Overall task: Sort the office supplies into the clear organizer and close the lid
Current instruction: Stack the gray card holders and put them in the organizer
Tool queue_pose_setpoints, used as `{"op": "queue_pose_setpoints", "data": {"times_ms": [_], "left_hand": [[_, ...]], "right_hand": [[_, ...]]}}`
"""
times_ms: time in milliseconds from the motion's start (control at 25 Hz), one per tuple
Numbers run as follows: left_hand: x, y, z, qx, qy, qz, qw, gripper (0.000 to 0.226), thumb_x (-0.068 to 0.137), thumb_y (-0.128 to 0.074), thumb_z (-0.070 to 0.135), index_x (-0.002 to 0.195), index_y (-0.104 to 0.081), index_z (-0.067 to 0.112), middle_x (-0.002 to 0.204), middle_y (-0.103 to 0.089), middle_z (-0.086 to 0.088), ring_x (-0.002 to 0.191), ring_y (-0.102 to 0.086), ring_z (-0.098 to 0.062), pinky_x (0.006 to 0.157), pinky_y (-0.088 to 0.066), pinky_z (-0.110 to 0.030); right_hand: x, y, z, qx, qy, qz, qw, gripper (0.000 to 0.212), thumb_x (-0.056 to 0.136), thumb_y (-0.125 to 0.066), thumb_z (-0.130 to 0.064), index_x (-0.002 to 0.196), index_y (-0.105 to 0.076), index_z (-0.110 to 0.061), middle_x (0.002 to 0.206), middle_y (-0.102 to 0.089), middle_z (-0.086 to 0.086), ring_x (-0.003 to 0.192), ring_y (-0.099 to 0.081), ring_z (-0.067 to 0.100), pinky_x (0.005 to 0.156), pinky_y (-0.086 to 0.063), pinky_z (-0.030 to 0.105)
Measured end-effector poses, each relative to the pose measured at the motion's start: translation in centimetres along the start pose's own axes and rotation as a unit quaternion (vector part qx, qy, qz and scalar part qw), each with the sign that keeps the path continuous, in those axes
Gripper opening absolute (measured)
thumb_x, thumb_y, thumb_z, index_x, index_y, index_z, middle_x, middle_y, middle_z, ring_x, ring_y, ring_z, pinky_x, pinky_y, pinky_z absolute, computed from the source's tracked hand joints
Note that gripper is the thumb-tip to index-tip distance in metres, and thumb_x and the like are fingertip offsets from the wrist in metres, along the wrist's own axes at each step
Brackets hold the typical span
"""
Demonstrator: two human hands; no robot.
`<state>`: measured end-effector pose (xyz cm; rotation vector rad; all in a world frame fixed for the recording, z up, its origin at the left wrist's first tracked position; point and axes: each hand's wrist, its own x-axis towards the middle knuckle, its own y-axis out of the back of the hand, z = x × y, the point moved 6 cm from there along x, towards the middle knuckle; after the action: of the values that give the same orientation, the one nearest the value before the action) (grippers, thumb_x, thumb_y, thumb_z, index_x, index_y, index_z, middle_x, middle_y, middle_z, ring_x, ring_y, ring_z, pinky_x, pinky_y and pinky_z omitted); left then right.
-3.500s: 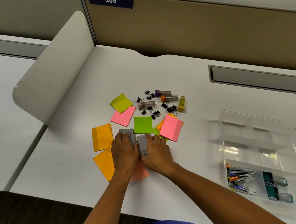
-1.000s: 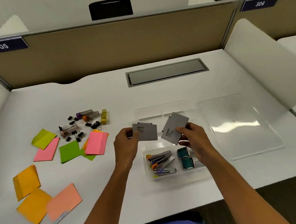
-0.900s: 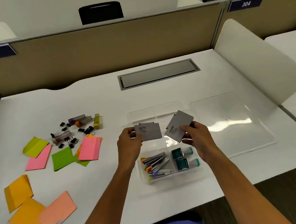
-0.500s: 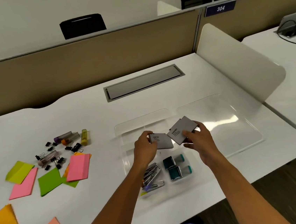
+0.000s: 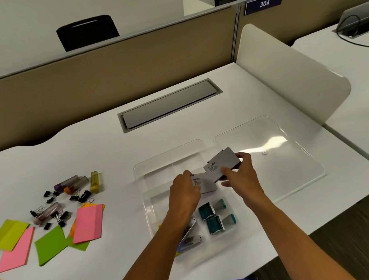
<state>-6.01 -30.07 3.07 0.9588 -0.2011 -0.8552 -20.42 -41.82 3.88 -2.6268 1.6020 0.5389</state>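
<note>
Fingers (image 5: pixel 229 172) on both hands are pinching grey card packs over the clear organizer (image 5: pixel 148 184): right hand (image 5: pixel 240 177) has the upper pack (image 5: pixel 221 164), left hand (image 5: pixel 185 191) the lower pack (image 5: pixel 203 184). I'd say lower them flat into one free middle compartment, stacked square so the lid (image 5: pixel 269 153), lying open just right of the organizer on the counter (image 5: pixel 89 150), can shut later. Sticky notes (image 5: pixel 87 223) and binder clips (image 5: pixel 52 213) wait well left.
</note>
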Motion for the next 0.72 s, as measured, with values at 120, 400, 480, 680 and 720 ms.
{"op": "queue_pose_setpoints", "data": {"times_ms": [120, 400, 480, 680, 720], "left_hand": [[0.2, -0.5, -0.1, 0.032, -0.002, -0.005, 0.999, 0.035, 0.089, -0.065, 0.024, 0.120, -0.056, 0.012, 0.116, -0.063, -0.006, 0.101, -0.059, -0.019, 0.076, -0.041, -0.021], [0.1, -0.1, -1.0, 0.026, -0.018, 0.017, 0.999, 0.041, 0.091, -0.060, 0.032, 0.129, -0.053, 0.018, 0.127, -0.060, -0.002, 0.115, -0.056, -0.019, 0.092, -0.044, -0.029], [-0.3, 0.2, -1.4, 0.032, -0.029, 0.035, 0.998, 0.038, 0.091, -0.059, 0.037, 0.126, -0.056, 0.021, 0.128, -0.059, 0.001, 0.118, -0.052, -0.018, 0.096, -0.044, -0.033], [-1.1, 0.5, -3.0, 0.048, -0.060, 0.053, 0.996, 0.032, 0.091, -0.060, 0.033, 0.122, -0.059, 0.023, 0.131, -0.057, 0.002, 0.121, -0.047, -0.017, 0.101, -0.039, -0.031], [-1.2, 0.4, -3.1, 0.052, -0.065, 0.048, 0.995, 0.032, 0.091, -0.060, 0.032, 0.122, -0.058, 0.023, 0.132, -0.056, 0.002, 0.122, -0.046, -0.017, 0.102, -0.038, -0.030]], "right_hand": [[0.0, -0.3, 0.2, -0.012, 0.003, -0.007, 1.000, 0.058, 0.090, -0.067, -0.011, 0.130, -0.032, -0.035, 0.126, -0.057, 0.009, 0.097, -0.068, 0.025, 0.063, -0.062, 0.028], [-0.2, -1.8, 0.4, -0.083, 0.014, -0.035, 0.996, 0.066, 0.085, -0.071, -0.009, 0.131, -0.036, -0.041, 0.131, -0.055, 0.008, 0.104, -0.062, 0.026, 0.063, -0.062, 0.026], [-0.3, -2.4, 0.8, -0.108, 0.011, -0.045, 0.993, 0.064, 0.086, -0.070, -0.010, 0.130, -0.035, -0.041, 0.133, -0.055, 0.008, 0.102, -0.062, 0.025, 0.063, -0.060, 0.022], [-0.3, -3.9, 1.9, -0.142, 0.002, -0.071, 0.987, 0.069, 0.088, -0.067, -0.006, 0.135, -0.030, -0.041, 0.136, -0.053, 0.012, 0.107, -0.063, 0.030, 0.074, -0.062, 0.034], [-0.3, -4.2, 1.9, -0.156, 0.001, -0.081, 0.984, 0.074, 0.088, -0.067, -0.005, 0.139, -0.028, -0.041, 0.137, -0.052, 0.010, 0.110, -0.062, 0.030, 0.074, -0.061, 0.032]]}}
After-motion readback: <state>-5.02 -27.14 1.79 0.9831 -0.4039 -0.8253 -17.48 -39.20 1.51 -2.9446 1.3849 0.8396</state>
